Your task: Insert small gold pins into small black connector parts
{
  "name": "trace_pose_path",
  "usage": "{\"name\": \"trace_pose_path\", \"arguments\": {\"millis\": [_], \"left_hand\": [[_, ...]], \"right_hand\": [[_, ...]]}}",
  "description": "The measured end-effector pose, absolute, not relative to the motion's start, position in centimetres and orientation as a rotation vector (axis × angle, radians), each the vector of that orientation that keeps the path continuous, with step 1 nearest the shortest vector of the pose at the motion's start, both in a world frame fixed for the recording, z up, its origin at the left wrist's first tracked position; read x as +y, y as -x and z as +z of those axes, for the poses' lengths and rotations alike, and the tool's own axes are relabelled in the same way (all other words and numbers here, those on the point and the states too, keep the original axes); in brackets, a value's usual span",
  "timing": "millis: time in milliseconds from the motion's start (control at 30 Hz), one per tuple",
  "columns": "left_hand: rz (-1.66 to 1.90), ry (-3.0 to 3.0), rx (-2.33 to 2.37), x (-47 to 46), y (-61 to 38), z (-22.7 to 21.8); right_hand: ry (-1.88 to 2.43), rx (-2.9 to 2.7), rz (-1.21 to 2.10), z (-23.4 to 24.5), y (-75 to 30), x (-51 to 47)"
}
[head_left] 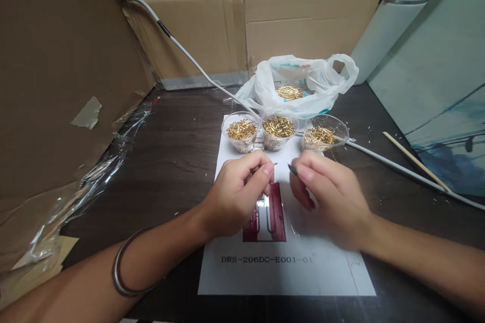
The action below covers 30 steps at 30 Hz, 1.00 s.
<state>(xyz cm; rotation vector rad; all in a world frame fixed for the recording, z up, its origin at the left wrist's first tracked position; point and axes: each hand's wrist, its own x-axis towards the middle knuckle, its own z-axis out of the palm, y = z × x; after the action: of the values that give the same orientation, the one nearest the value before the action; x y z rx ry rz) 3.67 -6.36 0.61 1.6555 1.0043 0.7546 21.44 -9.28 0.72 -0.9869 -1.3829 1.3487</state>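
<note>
My left hand [242, 192] is closed in a pinch, and a small thin metal pin [276, 164] sticks out past its fingertips. To its right, my right hand [329, 192] pinches a small dark pointed piece [292, 168] whose kind I cannot make out; this hand is slightly blurred. The two hands are apart, above a white printed sheet [242, 277]. Beyond them stand three clear plastic cups: the left cup [242, 147], the middle cup [273, 144] and the right cup [343, 133], each with many small gold-coloured metal pieces.
Behind the cups lies a white plastic bag [265, 86] with gold pins inside. A white cable [390, 161] crosses the dark table [182, 131], and a wooden stick [417, 159] lies at the right. Cardboard walls [197, 35] close off the back and left.
</note>
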Motion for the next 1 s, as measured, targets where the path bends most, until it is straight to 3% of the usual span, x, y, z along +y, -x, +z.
{"name": "trace_pose_path", "arguments": {"millis": [233,1000], "left_hand": [[0.747,-1.709,0.945,-6.2,-3.7,0.7],[0.763,-1.801,0.994,-6.0,-3.9,0.9]], "right_hand": [[0.754,-1.125,1.792,-1.0,-20.5,-6.9],[0.734,-1.135,1.785,-1.0,-20.7,-6.6]]}}
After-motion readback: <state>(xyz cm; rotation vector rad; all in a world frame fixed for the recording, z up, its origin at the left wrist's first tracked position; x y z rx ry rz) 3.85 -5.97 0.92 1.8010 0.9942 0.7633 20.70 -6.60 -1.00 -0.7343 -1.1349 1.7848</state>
